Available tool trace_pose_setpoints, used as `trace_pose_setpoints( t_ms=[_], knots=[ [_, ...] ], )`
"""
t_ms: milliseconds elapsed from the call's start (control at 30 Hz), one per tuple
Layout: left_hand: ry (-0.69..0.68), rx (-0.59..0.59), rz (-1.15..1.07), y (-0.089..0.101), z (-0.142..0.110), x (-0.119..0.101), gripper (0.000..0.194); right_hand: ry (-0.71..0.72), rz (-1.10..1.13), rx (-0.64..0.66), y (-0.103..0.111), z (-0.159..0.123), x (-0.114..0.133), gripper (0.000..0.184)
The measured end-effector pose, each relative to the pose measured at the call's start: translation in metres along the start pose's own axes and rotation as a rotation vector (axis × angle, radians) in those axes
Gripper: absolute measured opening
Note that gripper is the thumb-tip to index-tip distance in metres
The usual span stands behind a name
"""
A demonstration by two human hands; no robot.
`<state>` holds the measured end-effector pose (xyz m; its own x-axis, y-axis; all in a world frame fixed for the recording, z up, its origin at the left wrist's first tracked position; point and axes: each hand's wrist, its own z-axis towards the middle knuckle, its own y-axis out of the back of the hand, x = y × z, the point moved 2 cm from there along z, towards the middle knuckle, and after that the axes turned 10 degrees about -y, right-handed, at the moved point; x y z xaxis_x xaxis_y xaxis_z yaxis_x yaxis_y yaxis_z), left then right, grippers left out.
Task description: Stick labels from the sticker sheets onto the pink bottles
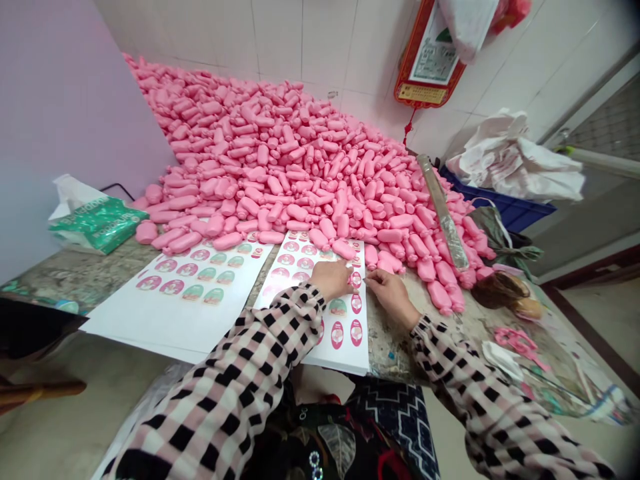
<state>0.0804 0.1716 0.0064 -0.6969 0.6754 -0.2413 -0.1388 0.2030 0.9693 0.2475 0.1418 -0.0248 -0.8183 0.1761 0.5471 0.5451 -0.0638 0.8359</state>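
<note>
In the head view, touching with the left hand (333,279) the right-hand columns of a white paper sheet (346,320) bearing pink and green rounded stickers (356,304), flat on the mottled grey bench (395,347). Holding the right hand (390,292) near the left but apart, fingertips drawn close at the sheet's edge; impossible to tell whether either is clamped on a sticker. Could crease a sticker by tugging sharply, or skew the sheet by pressing too lightly. Could also cover more stickers by nudging pink plastic bottles (300,173), heaped over the sheet's top.
</note>
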Motion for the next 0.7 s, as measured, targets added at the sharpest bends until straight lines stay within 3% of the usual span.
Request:
trace_pose_setpoints(
  t_ms=[167,533,700],
  knots=[
    [-0.012,0.008,-0.002,-0.002,0.001,0.003,0.053,-0.059,-0.029,-0.097,-0.006,-0.005,0.006,0.023],
    [-0.022,0.07,-0.104,-0.006,0.019,0.017,0.077,-0.149,-0.125,-0.146,0.005,-0.005,0.025,0.023],
    [-0.016,0.031,-0.219,-0.008,0.02,0.019,0.078,-0.103,-0.127,-0.238,0.005,-0.012,0.032,0.023]
  ],
)
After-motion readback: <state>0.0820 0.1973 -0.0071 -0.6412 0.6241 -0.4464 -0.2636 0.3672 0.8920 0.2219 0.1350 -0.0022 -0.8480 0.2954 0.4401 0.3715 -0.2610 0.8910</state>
